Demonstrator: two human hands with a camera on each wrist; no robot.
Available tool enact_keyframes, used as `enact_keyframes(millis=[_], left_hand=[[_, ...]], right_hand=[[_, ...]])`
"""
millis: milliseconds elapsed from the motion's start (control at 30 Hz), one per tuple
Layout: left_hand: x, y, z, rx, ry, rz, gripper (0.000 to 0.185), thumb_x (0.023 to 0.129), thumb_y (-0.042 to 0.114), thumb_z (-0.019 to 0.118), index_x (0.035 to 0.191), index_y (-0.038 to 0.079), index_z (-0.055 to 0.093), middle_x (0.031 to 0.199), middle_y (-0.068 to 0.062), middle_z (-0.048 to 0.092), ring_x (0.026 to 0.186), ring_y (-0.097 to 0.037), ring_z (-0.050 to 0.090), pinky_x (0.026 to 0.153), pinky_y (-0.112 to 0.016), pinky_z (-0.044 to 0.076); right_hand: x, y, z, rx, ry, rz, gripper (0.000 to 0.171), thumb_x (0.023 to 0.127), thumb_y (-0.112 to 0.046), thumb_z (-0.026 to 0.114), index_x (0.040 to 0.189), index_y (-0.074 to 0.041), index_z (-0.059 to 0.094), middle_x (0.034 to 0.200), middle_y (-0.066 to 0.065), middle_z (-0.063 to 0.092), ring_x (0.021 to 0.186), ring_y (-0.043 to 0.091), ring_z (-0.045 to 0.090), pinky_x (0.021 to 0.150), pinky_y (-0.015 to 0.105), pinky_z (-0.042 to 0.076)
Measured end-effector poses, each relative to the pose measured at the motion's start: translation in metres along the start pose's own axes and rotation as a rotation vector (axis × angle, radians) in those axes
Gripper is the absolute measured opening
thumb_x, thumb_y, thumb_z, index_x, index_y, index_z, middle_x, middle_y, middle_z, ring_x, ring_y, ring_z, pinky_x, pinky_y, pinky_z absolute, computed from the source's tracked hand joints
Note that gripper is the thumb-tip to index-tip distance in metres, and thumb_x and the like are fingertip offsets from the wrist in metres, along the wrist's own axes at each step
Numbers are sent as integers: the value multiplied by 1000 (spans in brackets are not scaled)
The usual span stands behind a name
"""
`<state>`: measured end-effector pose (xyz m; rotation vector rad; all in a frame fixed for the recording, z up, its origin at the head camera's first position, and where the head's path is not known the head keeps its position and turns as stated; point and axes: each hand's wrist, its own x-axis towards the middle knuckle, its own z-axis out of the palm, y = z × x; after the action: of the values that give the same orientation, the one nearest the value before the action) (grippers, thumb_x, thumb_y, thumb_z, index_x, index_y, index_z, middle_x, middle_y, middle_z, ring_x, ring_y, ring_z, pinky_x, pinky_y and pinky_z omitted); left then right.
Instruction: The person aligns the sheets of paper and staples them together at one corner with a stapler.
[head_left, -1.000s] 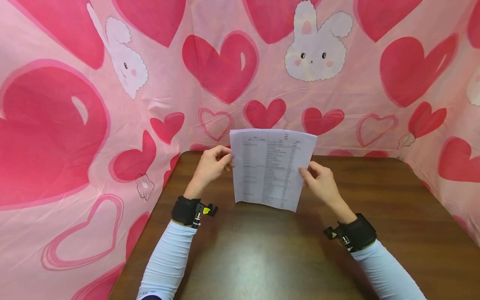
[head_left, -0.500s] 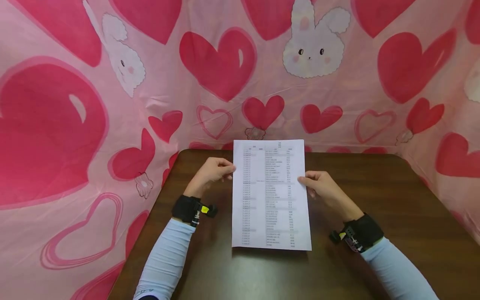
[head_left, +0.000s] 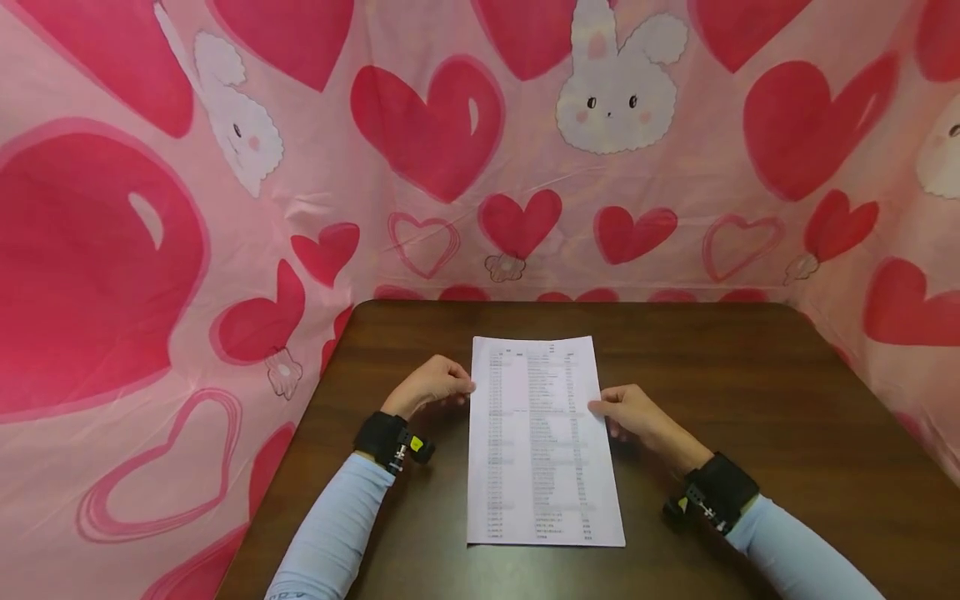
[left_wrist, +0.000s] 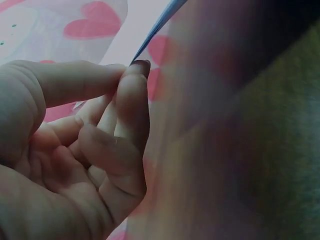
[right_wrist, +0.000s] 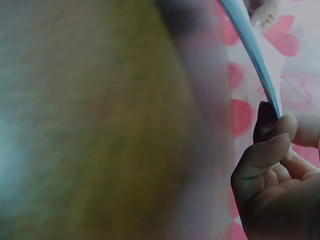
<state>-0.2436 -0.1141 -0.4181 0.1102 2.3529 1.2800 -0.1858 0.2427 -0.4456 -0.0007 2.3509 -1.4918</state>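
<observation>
A stack of printed paper sheets [head_left: 543,450] lies nearly flat just over the table, its columns of text facing up. My left hand [head_left: 433,387] pinches its left edge between thumb and fingers, above the middle. On the opposite edge my right hand [head_left: 637,417] pinches it the same way, slightly lower. Seen edge-on in the right wrist view, the stack [right_wrist: 255,57] shows several layers in the fingers' grip. In the left wrist view the thumb and forefinger of the left hand [left_wrist: 85,135] meet on the thin paper edge [left_wrist: 155,32]. Whether the sheets touch the table cannot be told.
A dark brown wooden table [head_left: 720,367] with rounded far corners spreads under the hands. Pink cloth [head_left: 675,183] printed with red hearts and white rabbits hangs behind it and along both sides. Both wrists carry black straps [head_left: 381,440] with small cameras.
Both hands have lowered the paper toward the table and nearer the body. Its face has tipped from steeply raised to almost flat. The pinch on both edges stays.
</observation>
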Motion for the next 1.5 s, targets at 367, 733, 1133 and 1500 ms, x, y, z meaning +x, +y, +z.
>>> enact_keyframes(millis=[367, 733, 1133, 1500], left_hand=[[1, -4, 21, 162, 3, 18, 14, 87, 18, 73, 78, 7, 74, 67, -4, 64, 61, -20, 57, 50, -27, 40], [7, -5, 27, 244, 55, 61, 13, 83, 16, 73, 73, 8, 72, 62, 0, 62, 58, -15, 58, 51, -25, 41], [0, -12, 30, 234, 32, 5, 14, 85, 23, 74, 79, 10, 71, 66, -2, 64, 58, -16, 57, 49, -26, 41], [-5, -10, 24, 247, 55, 0, 19, 88, 31, 72, 84, 12, 71, 72, -4, 68, 62, -20, 61, 54, -30, 46]], right_hand=[[1, 11, 7, -92, 1, 11, 17, 94, -17, 61, 88, -3, 69, 62, 4, 61, 47, 15, 50, 42, 24, 38], [0, 3, 4, -163, -56, -24, 16, 93, -16, 61, 87, -3, 68, 55, 2, 55, 44, 13, 49, 40, 22, 37], [-2, 6, 4, -267, -82, 21, 26, 92, -26, 67, 74, -7, 61, 54, 2, 55, 39, 12, 50, 38, 22, 41], [-6, 5, -9, -317, -102, 32, 24, 93, -30, 66, 82, -9, 67, 63, 4, 61, 42, 13, 52, 40, 24, 43]])
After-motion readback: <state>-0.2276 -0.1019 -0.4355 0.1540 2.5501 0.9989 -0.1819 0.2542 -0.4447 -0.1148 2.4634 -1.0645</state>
